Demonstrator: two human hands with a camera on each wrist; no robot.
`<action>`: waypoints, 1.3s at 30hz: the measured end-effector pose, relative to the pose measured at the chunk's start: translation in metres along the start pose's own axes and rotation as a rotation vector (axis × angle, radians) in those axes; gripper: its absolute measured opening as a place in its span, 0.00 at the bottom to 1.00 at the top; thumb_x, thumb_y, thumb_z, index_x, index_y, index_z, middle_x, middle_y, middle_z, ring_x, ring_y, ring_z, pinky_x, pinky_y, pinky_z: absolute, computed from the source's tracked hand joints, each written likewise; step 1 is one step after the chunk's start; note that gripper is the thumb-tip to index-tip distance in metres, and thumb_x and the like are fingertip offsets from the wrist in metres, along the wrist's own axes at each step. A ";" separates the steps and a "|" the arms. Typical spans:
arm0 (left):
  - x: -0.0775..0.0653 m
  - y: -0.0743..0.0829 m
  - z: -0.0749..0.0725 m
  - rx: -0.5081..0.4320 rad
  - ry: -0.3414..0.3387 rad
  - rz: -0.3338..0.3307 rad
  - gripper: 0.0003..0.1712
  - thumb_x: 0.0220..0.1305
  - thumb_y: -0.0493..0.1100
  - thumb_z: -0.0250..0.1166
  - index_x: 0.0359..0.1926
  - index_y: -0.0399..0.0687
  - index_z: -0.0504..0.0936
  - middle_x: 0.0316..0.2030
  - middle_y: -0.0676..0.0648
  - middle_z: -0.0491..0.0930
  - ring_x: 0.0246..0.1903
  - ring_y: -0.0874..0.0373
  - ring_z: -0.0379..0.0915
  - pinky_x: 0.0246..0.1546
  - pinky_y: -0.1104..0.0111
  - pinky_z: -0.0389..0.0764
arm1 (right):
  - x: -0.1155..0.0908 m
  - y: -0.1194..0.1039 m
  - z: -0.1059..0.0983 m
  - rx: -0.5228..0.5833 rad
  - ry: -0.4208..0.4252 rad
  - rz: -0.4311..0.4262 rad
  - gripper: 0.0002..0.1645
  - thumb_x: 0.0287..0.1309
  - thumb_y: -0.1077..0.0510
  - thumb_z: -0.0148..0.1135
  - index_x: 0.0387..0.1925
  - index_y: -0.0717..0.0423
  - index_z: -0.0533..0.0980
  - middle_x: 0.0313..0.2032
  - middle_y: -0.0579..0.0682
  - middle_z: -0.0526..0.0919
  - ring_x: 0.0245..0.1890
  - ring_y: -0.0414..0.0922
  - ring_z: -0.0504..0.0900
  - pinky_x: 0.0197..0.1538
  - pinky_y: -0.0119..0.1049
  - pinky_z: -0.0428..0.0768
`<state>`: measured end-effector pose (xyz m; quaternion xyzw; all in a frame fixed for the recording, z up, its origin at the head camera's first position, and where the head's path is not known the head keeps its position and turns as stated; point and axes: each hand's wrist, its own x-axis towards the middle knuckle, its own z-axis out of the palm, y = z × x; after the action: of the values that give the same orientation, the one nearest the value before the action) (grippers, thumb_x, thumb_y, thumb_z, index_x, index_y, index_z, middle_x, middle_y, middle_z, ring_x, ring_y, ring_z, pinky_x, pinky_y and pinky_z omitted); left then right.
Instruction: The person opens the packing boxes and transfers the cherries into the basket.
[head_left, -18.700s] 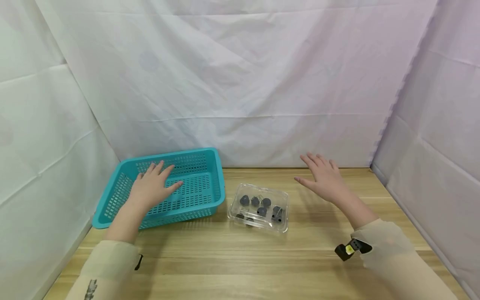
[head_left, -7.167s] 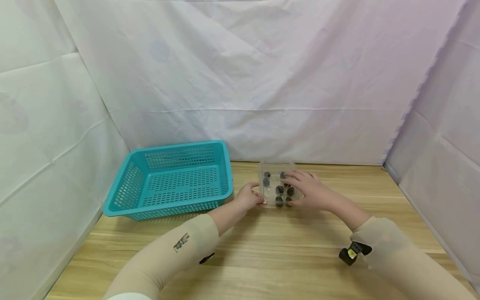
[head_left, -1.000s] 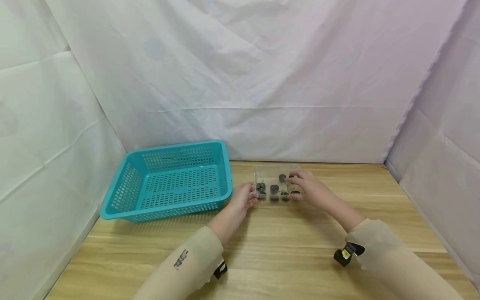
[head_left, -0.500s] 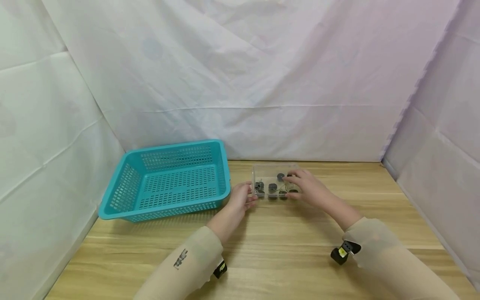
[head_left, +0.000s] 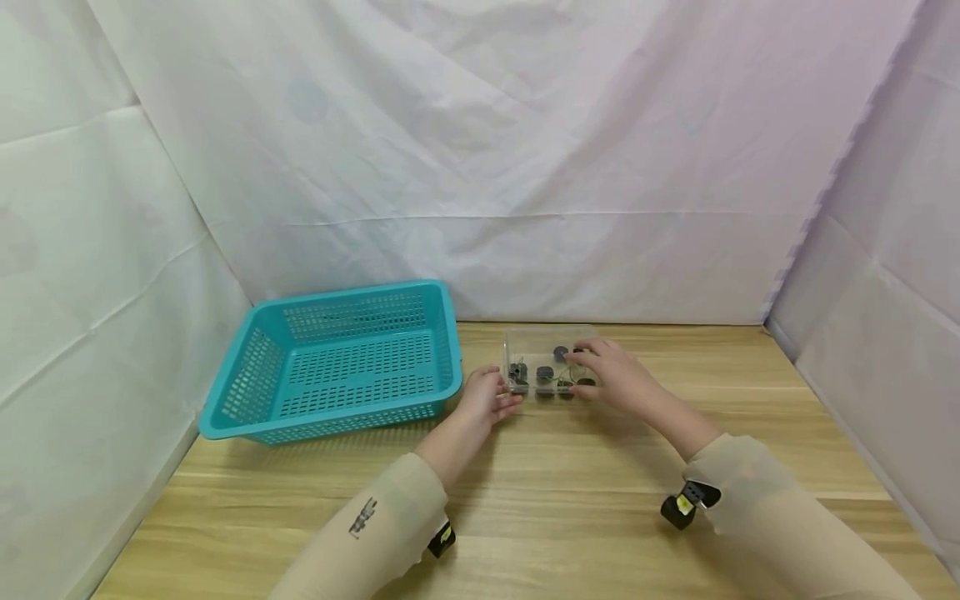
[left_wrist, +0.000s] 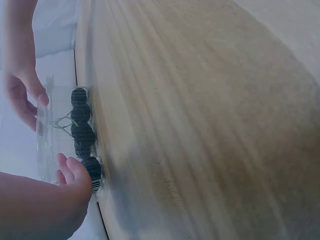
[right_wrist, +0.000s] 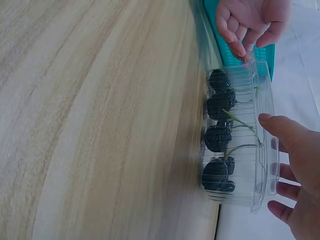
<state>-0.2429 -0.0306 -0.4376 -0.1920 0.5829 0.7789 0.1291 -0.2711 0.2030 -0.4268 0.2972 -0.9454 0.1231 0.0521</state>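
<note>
A clear plastic clamshell box (head_left: pixel 530 343) of dark round fruit with thin green stems, which look like cherries (right_wrist: pixel 217 138), lies crosswise on the table before me. My left hand (head_left: pixel 480 398) is at its left end. In the right wrist view, the curled fingers of that hand pinch the box's edge at a corner. My right hand (head_left: pixel 618 377) grips the lid near the right end, thumb on the front rim and fingers reaching over the top. The left wrist view shows the box edge-on, with the cherries low inside and both hands at its ends.
A turquoise perforated basket (head_left: pixel 453 367) stands just left of the box, close to my left hand and forearm. White cloth (head_left: pixel 480 150) hangs behind and at both sides. Wooden tabletop (head_left: pixel 555 500) stretches in front of the box.
Since the oldest frame both hands have come to the box, which has moved back. It has since turned from lengthwise to crosswise. Over the last second box and hands have stayed nearly still.
</note>
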 end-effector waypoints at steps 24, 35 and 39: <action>-0.001 -0.006 -0.001 0.049 0.011 0.036 0.28 0.68 0.27 0.54 0.69 0.34 0.63 0.52 0.31 0.76 0.27 0.61 0.77 0.48 0.59 0.79 | 0.008 -0.004 0.000 -0.040 -0.008 0.011 0.36 0.56 0.45 0.70 0.62 0.56 0.74 0.64 0.61 0.69 0.63 0.61 0.66 0.62 0.62 0.63; 0.001 -0.007 -0.005 0.054 0.026 0.059 0.28 0.67 0.29 0.59 0.68 0.37 0.66 0.48 0.33 0.79 0.27 0.61 0.77 0.45 0.62 0.80 | 0.013 -0.012 0.000 -0.154 -0.001 -0.010 0.35 0.55 0.42 0.71 0.60 0.56 0.76 0.62 0.58 0.72 0.61 0.59 0.68 0.60 0.60 0.67; 0.001 -0.007 -0.006 0.048 0.038 0.071 0.27 0.68 0.30 0.59 0.67 0.39 0.68 0.51 0.32 0.77 0.30 0.61 0.77 0.47 0.60 0.79 | 0.015 -0.014 0.000 -0.156 0.014 -0.026 0.35 0.55 0.42 0.71 0.60 0.55 0.76 0.61 0.58 0.72 0.61 0.59 0.68 0.60 0.60 0.67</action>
<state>-0.2396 -0.0345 -0.4460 -0.1828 0.6100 0.7651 0.0950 -0.2749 0.1837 -0.4217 0.3035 -0.9478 0.0507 0.0834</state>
